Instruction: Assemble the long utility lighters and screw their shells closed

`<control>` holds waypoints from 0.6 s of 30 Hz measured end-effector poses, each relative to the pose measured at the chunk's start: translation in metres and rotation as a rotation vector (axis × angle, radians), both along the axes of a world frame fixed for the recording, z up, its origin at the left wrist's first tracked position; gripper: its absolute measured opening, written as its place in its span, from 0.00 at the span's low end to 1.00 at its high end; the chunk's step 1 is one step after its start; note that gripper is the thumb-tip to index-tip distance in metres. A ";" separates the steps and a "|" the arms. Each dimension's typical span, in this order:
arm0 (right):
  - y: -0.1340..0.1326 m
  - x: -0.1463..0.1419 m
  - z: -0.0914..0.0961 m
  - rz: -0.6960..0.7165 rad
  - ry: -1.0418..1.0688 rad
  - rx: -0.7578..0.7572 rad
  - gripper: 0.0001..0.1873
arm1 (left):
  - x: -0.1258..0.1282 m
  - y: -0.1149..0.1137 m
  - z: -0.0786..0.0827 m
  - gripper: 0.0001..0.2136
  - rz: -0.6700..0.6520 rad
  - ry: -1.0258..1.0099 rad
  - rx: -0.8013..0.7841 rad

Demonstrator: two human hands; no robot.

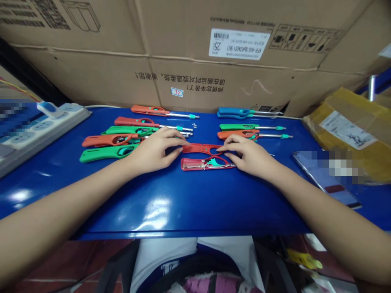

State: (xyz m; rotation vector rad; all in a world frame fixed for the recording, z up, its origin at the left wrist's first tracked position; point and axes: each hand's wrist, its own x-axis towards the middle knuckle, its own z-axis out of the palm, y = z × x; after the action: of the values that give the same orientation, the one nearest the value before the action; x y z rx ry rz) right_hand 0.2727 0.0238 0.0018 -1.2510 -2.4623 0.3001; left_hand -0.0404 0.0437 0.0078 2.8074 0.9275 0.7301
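Observation:
A loose red half of a lighter casing [197, 149] lies across the middle of the table. My left hand [157, 148] pinches its left end between thumb and fingers. At its right end, my right hand [249, 156] has its fingers closed on the edge by the trigger opening. Just in front lies an opened red lighter body [192, 165], showing a clear tube, a teal trigger and a thin wire. My right thumb is close to this body's right end; whether it touches is hard to see. The right hand covers most of the metal nozzle.
Several gas lighters lie at the left, among them a green lighter [100, 154]. More are at the back right, including a blue lighter [233, 112]. A power strip [45, 126], a phone [320, 175] and a taped package [351, 126] flank them. A large carton [183, 53] stands behind.

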 end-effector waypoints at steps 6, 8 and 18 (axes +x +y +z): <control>0.003 -0.004 -0.002 0.006 0.136 0.011 0.02 | -0.001 -0.001 -0.005 0.12 -0.004 0.073 0.030; 0.003 -0.005 -0.001 0.020 0.167 0.054 0.02 | 0.002 -0.005 -0.004 0.12 0.005 0.053 0.030; -0.010 -0.015 0.017 -0.199 0.508 -0.306 0.12 | 0.013 -0.031 0.010 0.19 0.029 0.014 0.197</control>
State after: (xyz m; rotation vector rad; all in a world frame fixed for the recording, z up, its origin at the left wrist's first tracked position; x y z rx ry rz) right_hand 0.2576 0.0139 0.0184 -1.3251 -1.8924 0.8498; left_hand -0.0276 0.0126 0.0176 2.9775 0.9485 0.8505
